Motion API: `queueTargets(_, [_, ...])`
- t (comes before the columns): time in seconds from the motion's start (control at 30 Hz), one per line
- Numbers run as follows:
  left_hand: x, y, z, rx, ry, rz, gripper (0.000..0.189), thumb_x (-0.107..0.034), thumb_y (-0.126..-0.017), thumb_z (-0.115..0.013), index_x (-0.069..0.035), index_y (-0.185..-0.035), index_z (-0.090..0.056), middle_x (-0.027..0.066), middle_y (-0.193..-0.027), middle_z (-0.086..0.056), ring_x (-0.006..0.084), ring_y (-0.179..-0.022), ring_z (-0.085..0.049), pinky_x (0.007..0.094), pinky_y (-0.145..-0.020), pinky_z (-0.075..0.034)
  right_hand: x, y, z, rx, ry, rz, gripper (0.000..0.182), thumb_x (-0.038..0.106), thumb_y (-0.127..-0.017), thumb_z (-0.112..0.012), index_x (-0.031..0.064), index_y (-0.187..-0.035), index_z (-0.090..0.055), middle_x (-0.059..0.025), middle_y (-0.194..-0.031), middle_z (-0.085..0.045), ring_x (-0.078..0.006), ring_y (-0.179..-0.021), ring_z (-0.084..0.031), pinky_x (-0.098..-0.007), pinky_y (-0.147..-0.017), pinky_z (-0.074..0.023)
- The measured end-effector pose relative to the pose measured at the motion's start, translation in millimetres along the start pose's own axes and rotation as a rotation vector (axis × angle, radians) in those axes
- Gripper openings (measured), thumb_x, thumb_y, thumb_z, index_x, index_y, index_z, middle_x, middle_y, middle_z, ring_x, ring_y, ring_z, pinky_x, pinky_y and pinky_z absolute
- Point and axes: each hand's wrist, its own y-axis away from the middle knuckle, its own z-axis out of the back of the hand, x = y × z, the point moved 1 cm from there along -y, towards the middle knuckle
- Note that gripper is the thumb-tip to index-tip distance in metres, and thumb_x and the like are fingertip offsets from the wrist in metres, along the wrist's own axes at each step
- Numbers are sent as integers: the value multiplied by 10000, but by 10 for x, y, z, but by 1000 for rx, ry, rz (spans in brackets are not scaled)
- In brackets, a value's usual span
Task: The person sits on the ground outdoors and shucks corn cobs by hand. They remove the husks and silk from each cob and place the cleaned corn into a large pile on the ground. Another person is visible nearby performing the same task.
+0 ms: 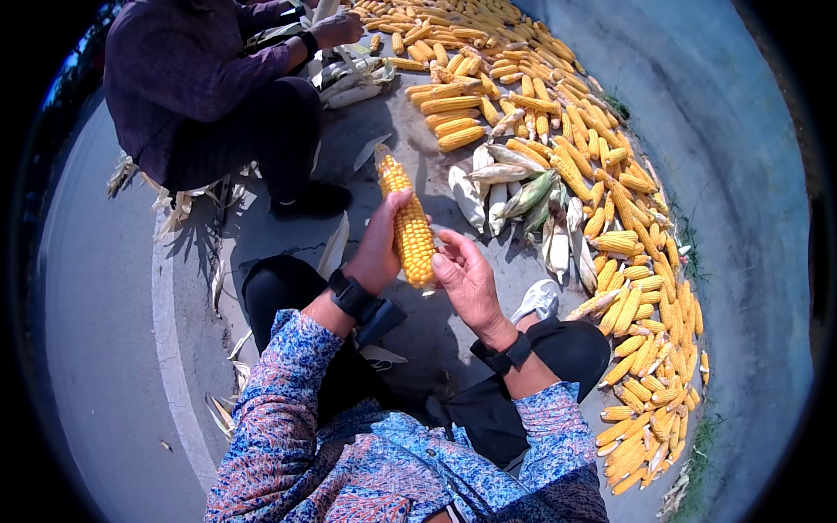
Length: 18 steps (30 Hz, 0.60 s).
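A husked ear of yellow corn [412, 232] is held up in front of me, its tip pointing away and its stalk end towards me. My left hand [381, 238] grips it from the left side, with the thumb across the kernels. My right hand [467, 278] is by the lower right of the ear, fingers bent and apart; the thumb is at the ear's edge, and I cannot tell whether it touches. Beyond my right hand lies a small heap of corn ears still in their husks [503, 180], pale and partly green.
A long curved pile of husked corn ears [628, 261] runs from the far side round to my right. At the upper left a person [209, 98] crouches beside unhusked ears [353, 85]. Loose dry husks [335, 245] are scattered on the concrete. My white shoe [538, 299] is near the pile.
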Motion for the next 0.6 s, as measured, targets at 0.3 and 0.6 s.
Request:
queueTargets(0.3, [-50,-38,-4,51,130,102,533,-569,-903,-534,-50,-1026,-523,84,-867,-610,203,-755,-619,332,-696,-546,27,27,41,179,-240,-316,490,486,-975,-501,41,-1178,-533,-48,-960,-647,-118,-767,-643,-246,-632,-529])
queueTargets(0.6, [-52,-55,-19,86,244,141,542,-592,-889,-533,-58,-978,-523,63,-833,-585,190,-721,-592,323,-668,-521,74,28,31,233,-363,-374,475,458,-987,-490,35,-1202,-515,-71,-1007,-644,-166,-792,-665,-275,-649,-549])
